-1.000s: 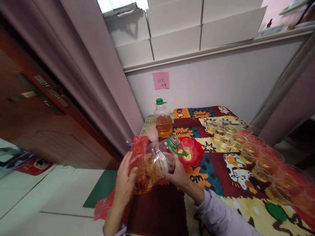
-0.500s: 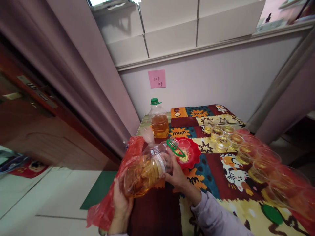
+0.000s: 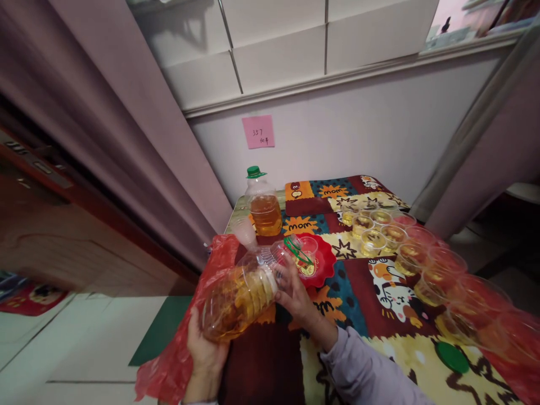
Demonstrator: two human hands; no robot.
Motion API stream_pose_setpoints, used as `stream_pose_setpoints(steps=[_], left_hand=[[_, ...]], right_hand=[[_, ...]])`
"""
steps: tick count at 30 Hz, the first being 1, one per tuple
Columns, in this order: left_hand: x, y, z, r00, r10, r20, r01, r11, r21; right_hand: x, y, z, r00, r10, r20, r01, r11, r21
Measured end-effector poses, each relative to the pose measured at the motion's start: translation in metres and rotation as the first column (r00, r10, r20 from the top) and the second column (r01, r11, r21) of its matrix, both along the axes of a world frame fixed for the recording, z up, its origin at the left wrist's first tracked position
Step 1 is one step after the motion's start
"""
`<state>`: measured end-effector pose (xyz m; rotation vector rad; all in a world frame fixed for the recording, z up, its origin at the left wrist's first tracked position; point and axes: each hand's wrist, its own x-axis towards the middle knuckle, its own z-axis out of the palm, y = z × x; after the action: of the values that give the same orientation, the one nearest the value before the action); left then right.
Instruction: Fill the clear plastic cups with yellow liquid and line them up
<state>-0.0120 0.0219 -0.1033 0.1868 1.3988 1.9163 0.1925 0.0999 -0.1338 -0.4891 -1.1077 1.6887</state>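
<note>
Both my hands hold a clear plastic oil bottle [image 3: 240, 292] with amber liquid, tipped on its side. My left hand [image 3: 205, 351] cups its base from below. My right hand [image 3: 295, 295] grips it near the neck. Its open mouth with a green ring handle [image 3: 297, 250] points at a small clear cup [image 3: 307, 247] standing on a red plate [image 3: 324, 264]. A red plastic bag [image 3: 181, 349] lies under the bottle at the table's left edge.
A second oil bottle with a green cap [image 3: 262, 205] stands at the back, a clear funnel [image 3: 243, 229] beside it. Several filled clear cups [image 3: 396, 239] run along the right on the patterned tablecloth [image 3: 379, 292]. A green lid [image 3: 452, 357] lies near right.
The bottle has tipped further towards the cup, its base lower and to the left. My left hand slid from the side to under the base. The camera view shifted right.
</note>
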Motion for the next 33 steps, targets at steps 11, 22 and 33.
stream_pose_setpoints(steps=[11,22,33], left_hand=[[0.000,0.000,0.039,0.989,0.110,0.096,-0.109,0.994,-0.018],[0.005,-0.003,0.068,0.992,0.090,0.093,-0.085,0.995,-0.059],[0.012,-0.001,0.084,0.996,0.073,0.060,-0.068,0.994,-0.084]], right_hand=[[-0.001,0.002,-0.001,0.996,-0.075,0.045,0.076,0.997,-0.020],[0.000,0.001,0.008,0.999,-0.042,0.025,0.045,0.989,-0.141],[0.002,-0.001,0.008,0.999,-0.035,0.002,0.035,0.981,-0.189]])
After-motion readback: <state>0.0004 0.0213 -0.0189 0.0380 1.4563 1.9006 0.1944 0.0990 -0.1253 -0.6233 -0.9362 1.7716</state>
